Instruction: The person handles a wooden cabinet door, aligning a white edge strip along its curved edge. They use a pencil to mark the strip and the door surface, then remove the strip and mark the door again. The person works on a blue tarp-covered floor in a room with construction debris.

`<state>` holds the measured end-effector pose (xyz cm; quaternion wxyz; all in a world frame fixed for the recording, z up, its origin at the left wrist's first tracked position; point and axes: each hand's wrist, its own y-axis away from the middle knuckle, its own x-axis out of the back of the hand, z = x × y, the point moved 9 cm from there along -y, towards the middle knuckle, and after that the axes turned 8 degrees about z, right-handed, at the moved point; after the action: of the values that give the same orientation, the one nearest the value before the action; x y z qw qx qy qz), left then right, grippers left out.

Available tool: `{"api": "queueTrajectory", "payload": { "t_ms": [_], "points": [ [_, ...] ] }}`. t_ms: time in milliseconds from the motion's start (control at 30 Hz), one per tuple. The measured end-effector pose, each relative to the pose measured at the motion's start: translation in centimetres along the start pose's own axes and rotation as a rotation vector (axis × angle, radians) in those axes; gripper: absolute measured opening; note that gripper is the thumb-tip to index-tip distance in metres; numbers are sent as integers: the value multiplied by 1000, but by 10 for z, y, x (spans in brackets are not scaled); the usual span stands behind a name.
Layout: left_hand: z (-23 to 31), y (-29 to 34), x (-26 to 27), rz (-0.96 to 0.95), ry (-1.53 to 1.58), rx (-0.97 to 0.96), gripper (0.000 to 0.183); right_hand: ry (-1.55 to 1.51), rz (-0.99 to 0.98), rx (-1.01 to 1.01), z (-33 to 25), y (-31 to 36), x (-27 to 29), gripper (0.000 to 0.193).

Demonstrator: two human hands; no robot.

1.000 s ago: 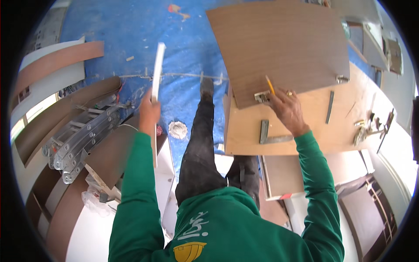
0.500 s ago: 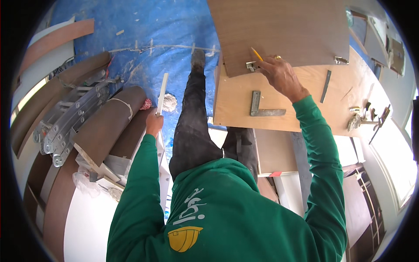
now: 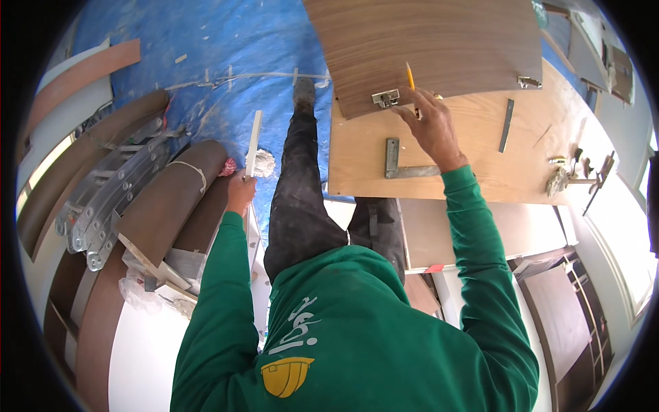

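My right hand point(image 3: 435, 134) is over the workbench with a yellow pencil point(image 3: 410, 74) held among its fingers, the tip pointing away from me. Its thumb and forefinger are spread just right of a metal hinge point(image 3: 385, 99), which is at the near edge of a curved brown wood-grain panel point(image 3: 439, 48). A second hinge point(image 3: 529, 82) sits farther right along that edge. Below the panel, a metal square point(image 3: 392, 161) lies on the light wood bench top point(image 3: 473, 137). At my left side, my left hand point(image 3: 240, 194) is closed around a narrow white strip point(image 3: 255, 141).
Blue sheeting point(image 3: 199, 41) covers the floor ahead. A folded metal ladder point(image 3: 110, 199) and rolled brown sheets point(image 3: 171, 199) crowd the left. On the bench are a dark flat bar point(image 3: 506, 126) and tools point(image 3: 557, 180) at the right. Boards point(image 3: 563, 316) lean at right.
My right hand has shifted slightly left and nearer me, and the pencil has swung more upright. The whole view has shifted a little. My left hand still grips the white strip.
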<state>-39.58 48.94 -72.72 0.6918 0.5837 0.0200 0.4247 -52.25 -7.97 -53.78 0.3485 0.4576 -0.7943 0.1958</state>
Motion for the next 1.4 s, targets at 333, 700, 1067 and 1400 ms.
{"api": "queueTrajectory", "payload": {
  "t_ms": [333, 700, 1067, 1400],
  "points": [
    [231, -24, -9, 273, -35, -422, 58, -19, -53, -317, -2, -17, -13, 27],
    [435, -87, -112, 278, 105, -570, 102, -58, 171, -661, 5, 19, -25, 30],
    [436, -99, -125, 102, 135, -477, 100, -131, 304, -923, 17, 108, -27, 32],
    [433, -111, -93, 280, -89, -642, 87, 224, 473, -934, 58, 180, -17, 53]
  ]
}}
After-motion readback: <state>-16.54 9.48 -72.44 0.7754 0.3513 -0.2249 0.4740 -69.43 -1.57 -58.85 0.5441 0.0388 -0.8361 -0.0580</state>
